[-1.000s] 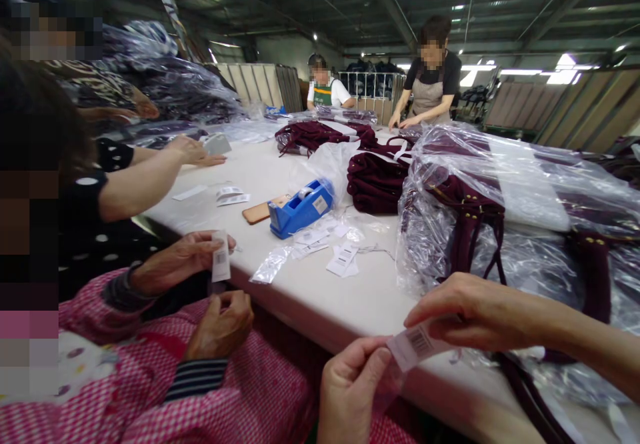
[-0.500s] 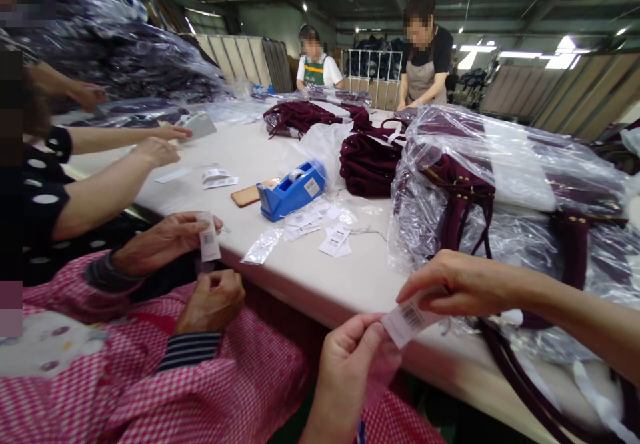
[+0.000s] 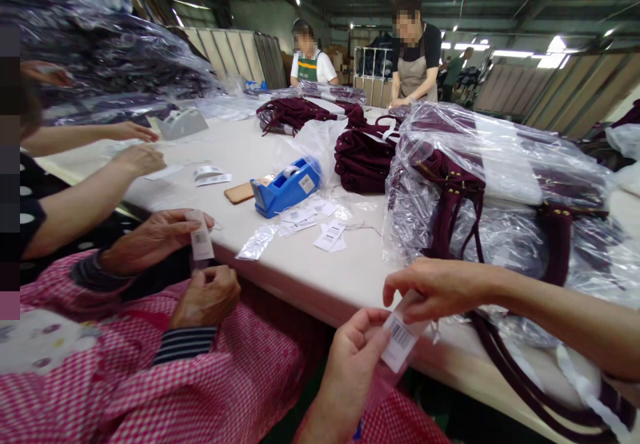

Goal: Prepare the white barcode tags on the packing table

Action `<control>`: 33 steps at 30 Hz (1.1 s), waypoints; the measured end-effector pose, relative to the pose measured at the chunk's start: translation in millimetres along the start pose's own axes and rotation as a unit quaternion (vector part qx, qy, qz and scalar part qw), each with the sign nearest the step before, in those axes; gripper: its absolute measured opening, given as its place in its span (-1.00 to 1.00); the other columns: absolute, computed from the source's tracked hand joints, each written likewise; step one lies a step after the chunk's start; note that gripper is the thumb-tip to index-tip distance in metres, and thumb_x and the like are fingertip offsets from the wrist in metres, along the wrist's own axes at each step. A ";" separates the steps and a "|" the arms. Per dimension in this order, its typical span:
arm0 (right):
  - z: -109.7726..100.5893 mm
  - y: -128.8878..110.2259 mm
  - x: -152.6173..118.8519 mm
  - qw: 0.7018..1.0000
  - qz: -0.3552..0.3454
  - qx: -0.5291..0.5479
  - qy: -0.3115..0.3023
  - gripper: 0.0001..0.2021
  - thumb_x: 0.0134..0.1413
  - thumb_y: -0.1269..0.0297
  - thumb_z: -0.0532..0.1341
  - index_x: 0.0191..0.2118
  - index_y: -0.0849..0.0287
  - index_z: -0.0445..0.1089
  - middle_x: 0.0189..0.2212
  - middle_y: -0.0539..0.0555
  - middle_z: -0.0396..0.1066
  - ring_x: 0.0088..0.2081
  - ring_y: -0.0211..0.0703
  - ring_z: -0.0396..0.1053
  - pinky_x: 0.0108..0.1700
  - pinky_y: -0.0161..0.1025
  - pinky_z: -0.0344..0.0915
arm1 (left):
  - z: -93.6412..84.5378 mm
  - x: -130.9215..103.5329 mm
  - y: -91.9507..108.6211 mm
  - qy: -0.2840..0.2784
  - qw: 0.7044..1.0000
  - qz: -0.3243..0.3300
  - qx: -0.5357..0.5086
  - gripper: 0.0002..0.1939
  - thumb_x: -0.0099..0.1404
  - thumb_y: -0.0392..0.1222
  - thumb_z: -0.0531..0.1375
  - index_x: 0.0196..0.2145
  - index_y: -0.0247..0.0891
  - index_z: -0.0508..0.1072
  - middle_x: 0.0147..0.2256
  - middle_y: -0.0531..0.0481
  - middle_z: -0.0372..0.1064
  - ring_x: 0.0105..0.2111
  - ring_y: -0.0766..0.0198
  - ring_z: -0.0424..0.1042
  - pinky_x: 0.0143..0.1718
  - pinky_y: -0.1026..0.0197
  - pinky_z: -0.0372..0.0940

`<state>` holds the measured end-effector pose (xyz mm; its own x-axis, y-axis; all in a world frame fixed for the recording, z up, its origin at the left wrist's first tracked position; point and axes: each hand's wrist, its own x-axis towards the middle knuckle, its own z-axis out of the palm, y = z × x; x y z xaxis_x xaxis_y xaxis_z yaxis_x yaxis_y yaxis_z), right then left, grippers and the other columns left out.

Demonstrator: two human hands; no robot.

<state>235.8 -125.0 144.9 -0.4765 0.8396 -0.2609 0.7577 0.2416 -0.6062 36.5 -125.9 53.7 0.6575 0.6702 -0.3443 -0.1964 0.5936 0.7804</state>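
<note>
A white barcode tag [image 3: 399, 339] in a small clear plastic sleeve is between my two hands, low in front of me. My left hand [image 3: 353, 357] pinches its left edge between thumb and fingers. From the right, my right hand [image 3: 433, 291] grips the upper end of the tag and sleeve. Beyond them on the white table [image 3: 300, 274] lie loose white tags [image 3: 331, 235], a clear plastic sleeve [image 3: 257, 241] and a blue tape dispenser [image 3: 286, 187]. Plastic-wrapped maroon bags [image 3: 457, 177] are piled just past my right hand.
At the left, a co-worker's hands [image 3: 207, 294] hold another tag close to the table edge. Farther left are another person's hands [image 3: 139, 157] near a grey dispenser [image 3: 183, 124]. A brown phone-shaped item [image 3: 240, 194] lies beside the blue dispenser. Two people stand across the table.
The tag between my hands has turned to a steeper angle, and my right hand has shifted slightly left and down. The other person's hands at far left have moved away from the grey dispenser.
</note>
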 end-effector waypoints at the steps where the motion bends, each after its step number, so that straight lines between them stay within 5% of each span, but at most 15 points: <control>1: 5.6 1.8 2.8 0.999 0.016 0.027 0.030 -0.69 0.00 0.35 0.26 -0.08 0.21 0.38 -0.50 -0.05 0.39 -0.51 -0.34 0.30 -0.47 -0.44 0.17 | 0.3 -0.2 -0.4 0.011 1.000 0.014 -0.012 -0.76 0.15 -0.15 0.31 -0.26 -0.31 0.45 -0.47 -0.03 0.52 -0.52 0.33 0.44 -0.44 0.33 0.31; 7: 32.7 11.6 18.3 0.960 0.085 0.216 0.157 -0.86 0.14 0.27 0.15 -0.28 0.23 0.36 -0.50 0.01 0.41 -0.50 -0.26 0.42 -0.51 -0.42 0.25 | -5.4 -0.1 0.1 0.100 0.987 0.101 -0.071 -0.79 0.16 -0.16 0.30 -0.29 -0.26 0.39 -0.54 0.08 0.48 -0.58 0.43 0.36 -0.48 0.41 0.21; 13: 52.1 -1.5 27.8 0.975 0.036 -0.042 0.216 -0.78 0.18 0.33 0.10 -0.40 0.21 0.45 -0.57 0.01 0.42 -0.53 -0.27 0.35 -0.46 -0.37 0.14 | -16.2 2.6 6.7 0.096 0.991 0.096 -0.018 -0.70 0.12 -0.09 0.33 -0.25 -0.28 0.39 -0.54 0.06 0.48 -0.60 0.41 0.35 -0.53 0.41 0.15; 17: 61.1 -6.7 34.4 0.969 0.032 -0.088 0.228 -0.78 0.16 0.37 0.08 -0.41 0.22 0.45 -0.55 0.04 0.45 -0.52 -0.25 0.34 -0.46 -0.36 0.13 | -25.2 2.5 10.1 0.113 0.988 0.100 -0.013 -0.67 0.10 -0.09 0.34 -0.23 -0.28 0.39 -0.51 0.02 0.51 -0.56 0.34 0.41 -0.52 0.38 0.19; 22: 43.8 -12.1 37.7 0.976 0.044 0.002 0.215 -0.79 0.17 0.36 0.10 -0.33 0.23 0.49 -0.56 0.04 0.47 -0.53 -0.27 0.40 -0.47 -0.41 0.20 | -35.9 0.2 9.6 0.123 0.986 0.110 -0.015 -0.79 0.11 -0.18 0.32 -0.32 -0.31 0.43 -0.47 0.00 0.53 -0.51 0.37 0.41 -0.45 0.38 0.23; 27: 41.1 -13.0 40.5 0.978 0.065 0.057 0.188 -0.78 0.15 0.37 0.09 -0.31 0.25 0.50 -0.62 0.03 0.46 -0.57 -0.28 0.42 -0.49 -0.43 0.22 | -40.5 4.0 6.8 0.110 0.987 0.106 -0.044 -0.70 0.02 -0.24 0.38 -0.29 -0.28 0.40 -0.42 -0.02 0.54 -0.46 0.31 0.47 -0.40 0.34 0.28; 33: 64.1 -17.4 46.8 0.983 0.054 -0.061 0.165 -0.76 0.15 0.34 0.08 -0.40 0.19 0.49 -0.52 0.09 0.51 -0.51 -0.22 0.40 -0.47 -0.36 0.14 | -42.6 11.9 -3.9 0.150 0.980 0.110 -0.072 -0.57 -0.09 -0.15 0.43 -0.27 -0.25 0.39 -0.49 0.02 0.52 -0.54 0.30 0.46 -0.48 0.34 0.27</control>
<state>171.6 -121.1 95.1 -0.2346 0.9709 -0.0488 0.8532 0.1816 -0.4889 14.1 -101.2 24.3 0.3488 0.8770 -0.3305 -0.4238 0.4621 0.7790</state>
